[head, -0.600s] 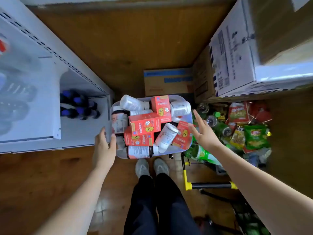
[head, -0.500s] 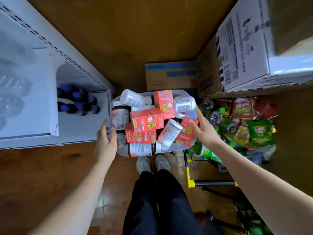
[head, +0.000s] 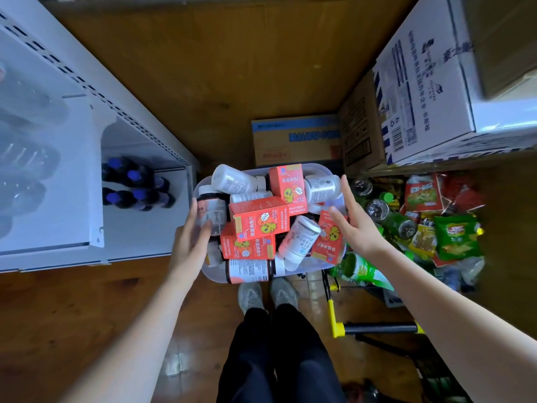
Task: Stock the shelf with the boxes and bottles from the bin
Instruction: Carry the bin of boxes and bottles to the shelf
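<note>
While the bin [head: 209,271] heaped with red boxes [head: 259,219] and bottles [head: 299,239] sits on the floor beside the white shelf [head: 145,228], the left hand [head: 190,242] lies flat-fingered against its left side and the right hand [head: 353,228], fingers spread, touches its right side.

bare forearms, black trousers [head: 279,353], grey shoes [head: 267,295]

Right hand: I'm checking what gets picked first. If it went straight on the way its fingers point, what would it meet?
The right hand points up-left over the bin. It would likely first meet the white bottle lying at the far right corner, though depth is hard to judge from above.
</note>
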The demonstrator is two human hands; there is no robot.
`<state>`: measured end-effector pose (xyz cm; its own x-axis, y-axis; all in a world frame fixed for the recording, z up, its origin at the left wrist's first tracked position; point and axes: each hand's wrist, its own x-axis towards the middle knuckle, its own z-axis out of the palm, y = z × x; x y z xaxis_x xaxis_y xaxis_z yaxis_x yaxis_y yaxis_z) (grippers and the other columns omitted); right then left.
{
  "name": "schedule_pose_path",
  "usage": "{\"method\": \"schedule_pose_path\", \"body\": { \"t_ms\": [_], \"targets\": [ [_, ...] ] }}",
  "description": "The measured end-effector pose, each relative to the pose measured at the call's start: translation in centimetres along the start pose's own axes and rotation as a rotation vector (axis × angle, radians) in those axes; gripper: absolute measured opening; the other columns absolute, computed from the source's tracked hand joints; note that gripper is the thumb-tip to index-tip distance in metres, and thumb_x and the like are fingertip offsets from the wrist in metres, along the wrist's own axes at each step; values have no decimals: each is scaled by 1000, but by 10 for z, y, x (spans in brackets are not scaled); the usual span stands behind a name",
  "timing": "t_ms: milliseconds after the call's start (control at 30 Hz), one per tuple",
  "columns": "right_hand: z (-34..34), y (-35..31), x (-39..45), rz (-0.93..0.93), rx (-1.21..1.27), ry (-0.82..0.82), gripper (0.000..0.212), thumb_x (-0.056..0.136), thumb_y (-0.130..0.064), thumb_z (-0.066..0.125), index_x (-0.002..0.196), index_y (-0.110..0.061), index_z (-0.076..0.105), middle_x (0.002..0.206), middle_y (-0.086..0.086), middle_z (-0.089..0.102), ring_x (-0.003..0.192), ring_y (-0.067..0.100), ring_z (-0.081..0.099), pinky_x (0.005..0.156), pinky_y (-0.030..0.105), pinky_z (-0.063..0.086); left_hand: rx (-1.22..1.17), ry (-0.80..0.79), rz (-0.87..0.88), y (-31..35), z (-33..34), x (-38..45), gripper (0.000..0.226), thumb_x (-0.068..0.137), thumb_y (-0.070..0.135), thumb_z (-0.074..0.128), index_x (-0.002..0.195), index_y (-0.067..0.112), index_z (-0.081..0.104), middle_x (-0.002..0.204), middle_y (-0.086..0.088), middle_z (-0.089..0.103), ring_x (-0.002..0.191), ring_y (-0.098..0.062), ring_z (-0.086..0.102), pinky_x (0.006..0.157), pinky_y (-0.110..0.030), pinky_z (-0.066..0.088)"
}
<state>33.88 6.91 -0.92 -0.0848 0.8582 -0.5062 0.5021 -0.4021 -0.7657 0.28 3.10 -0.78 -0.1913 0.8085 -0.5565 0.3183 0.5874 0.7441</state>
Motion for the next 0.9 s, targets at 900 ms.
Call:
{"method": "schedule_pose_path", "body": {
  "t_ms": [900],
  "targets": [
    [46,-131,-185,-225,-457,-462,89,77,-77,50,143,-65,-8,137,-8,45,120,22,53,98,44,48,-278,180,-103,-70,-95,-314,88,84,17,75,152,32,22,140,13,51,127,4,50,99,-18,48]
  ]
}}
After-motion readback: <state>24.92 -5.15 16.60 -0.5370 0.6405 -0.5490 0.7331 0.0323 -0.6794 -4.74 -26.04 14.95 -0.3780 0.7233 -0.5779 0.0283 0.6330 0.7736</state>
